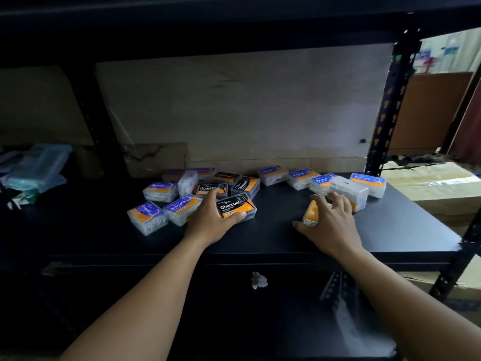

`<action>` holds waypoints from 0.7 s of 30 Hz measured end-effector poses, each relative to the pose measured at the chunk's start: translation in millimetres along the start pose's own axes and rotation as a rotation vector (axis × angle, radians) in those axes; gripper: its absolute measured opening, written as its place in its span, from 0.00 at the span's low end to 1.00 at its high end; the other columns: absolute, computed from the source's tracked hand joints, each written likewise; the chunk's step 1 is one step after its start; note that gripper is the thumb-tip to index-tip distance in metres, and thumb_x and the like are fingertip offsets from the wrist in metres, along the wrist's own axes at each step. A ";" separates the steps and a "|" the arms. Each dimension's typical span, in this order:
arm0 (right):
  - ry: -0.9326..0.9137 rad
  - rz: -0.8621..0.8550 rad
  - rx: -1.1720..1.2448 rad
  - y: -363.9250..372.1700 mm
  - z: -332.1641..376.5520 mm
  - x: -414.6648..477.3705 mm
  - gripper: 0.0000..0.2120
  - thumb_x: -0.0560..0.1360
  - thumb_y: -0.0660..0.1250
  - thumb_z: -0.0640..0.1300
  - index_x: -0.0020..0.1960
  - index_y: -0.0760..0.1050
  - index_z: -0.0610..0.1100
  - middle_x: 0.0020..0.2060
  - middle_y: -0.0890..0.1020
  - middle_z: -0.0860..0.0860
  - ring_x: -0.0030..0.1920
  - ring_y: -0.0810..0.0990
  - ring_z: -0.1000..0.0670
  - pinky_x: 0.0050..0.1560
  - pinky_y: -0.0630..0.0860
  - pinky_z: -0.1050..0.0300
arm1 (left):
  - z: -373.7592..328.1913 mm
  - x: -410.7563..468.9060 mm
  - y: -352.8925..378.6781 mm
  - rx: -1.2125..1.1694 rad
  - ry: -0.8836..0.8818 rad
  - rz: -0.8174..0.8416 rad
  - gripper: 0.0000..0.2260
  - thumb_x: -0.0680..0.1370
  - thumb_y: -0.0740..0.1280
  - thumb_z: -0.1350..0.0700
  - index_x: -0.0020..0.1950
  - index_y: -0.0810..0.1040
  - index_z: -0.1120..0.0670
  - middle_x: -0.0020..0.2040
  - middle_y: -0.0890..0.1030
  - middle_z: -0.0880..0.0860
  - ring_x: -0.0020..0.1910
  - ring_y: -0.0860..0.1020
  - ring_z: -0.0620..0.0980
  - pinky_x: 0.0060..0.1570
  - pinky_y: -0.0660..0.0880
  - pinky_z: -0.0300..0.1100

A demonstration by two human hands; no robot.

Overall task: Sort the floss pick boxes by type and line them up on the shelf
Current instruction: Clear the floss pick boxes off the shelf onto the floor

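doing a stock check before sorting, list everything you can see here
Charcoal boxes: four, black and orange labels, mid shelf
Smooth boxes: three legible, purple and orange labels, left
blurred boxes: two, purple labels, back left
Round boxes: four, blue and orange labels, back right
unlabelled boxes: two, clear, one per cluster
shelf: one, black
plastic packs: count unclear, teal, far left
cardboard sheet: one, brown, behind shelf
scrap: one, white, below shelf edge
left hand: grips front Charcoal box
right hand: holds orange-sided box
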State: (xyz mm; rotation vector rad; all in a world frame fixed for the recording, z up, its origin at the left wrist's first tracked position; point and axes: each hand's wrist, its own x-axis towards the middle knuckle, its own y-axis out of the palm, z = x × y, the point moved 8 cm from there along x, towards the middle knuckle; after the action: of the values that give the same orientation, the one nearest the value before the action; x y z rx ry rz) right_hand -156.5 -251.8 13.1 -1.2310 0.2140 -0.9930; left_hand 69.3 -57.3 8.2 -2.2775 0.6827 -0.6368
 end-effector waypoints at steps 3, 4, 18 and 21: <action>0.043 0.081 0.098 4.8 -4.0 -1.3 0.37 0.68 0.71 0.65 0.72 0.64 0.53 0.73 0.63 0.46 0.73 0.59 0.41 0.68 0.67 0.43 | -7.9 -4.6 -1.5 -0.035 0.074 0.011 0.33 0.68 0.77 0.40 0.69 0.72 0.49 0.65 0.71 0.49 0.63 0.73 0.47 0.58 0.68 0.39; 0.026 0.096 0.112 5.7 -3.3 -1.8 0.37 0.69 0.71 0.64 0.73 0.63 0.54 0.73 0.64 0.48 0.73 0.60 0.42 0.68 0.67 0.44 | -9.3 -5.5 -1.9 -0.051 0.094 0.011 0.30 0.68 0.78 0.42 0.66 0.74 0.48 0.63 0.72 0.48 0.60 0.75 0.46 0.56 0.69 0.38; -0.197 0.029 0.254 -19.4 19.6 -82.9 0.31 0.66 0.73 0.62 0.68 0.71 0.61 0.72 0.69 0.57 0.71 0.68 0.52 0.68 0.67 0.53 | -33.2 -85.9 2.1 -0.311 0.218 0.027 0.23 0.69 0.78 0.53 0.60 0.74 0.43 0.54 0.81 0.43 0.50 0.81 0.40 0.53 0.79 0.42; -0.238 0.005 0.261 -26.1 20.8 -105.5 0.31 0.67 0.74 0.61 0.68 0.71 0.60 0.72 0.69 0.56 0.71 0.68 0.51 0.68 0.68 0.52 | -40.7 -111.7 1.4 -0.378 0.230 -0.007 0.22 0.70 0.78 0.57 0.60 0.75 0.46 0.52 0.81 0.42 0.49 0.80 0.38 0.51 0.76 0.34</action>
State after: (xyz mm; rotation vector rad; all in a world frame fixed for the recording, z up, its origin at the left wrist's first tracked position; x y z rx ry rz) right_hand -218.7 -160.6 5.4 -1.0955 -0.0965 -0.8324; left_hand -38.6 -7.6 6.0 -2.5744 0.9745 -0.8408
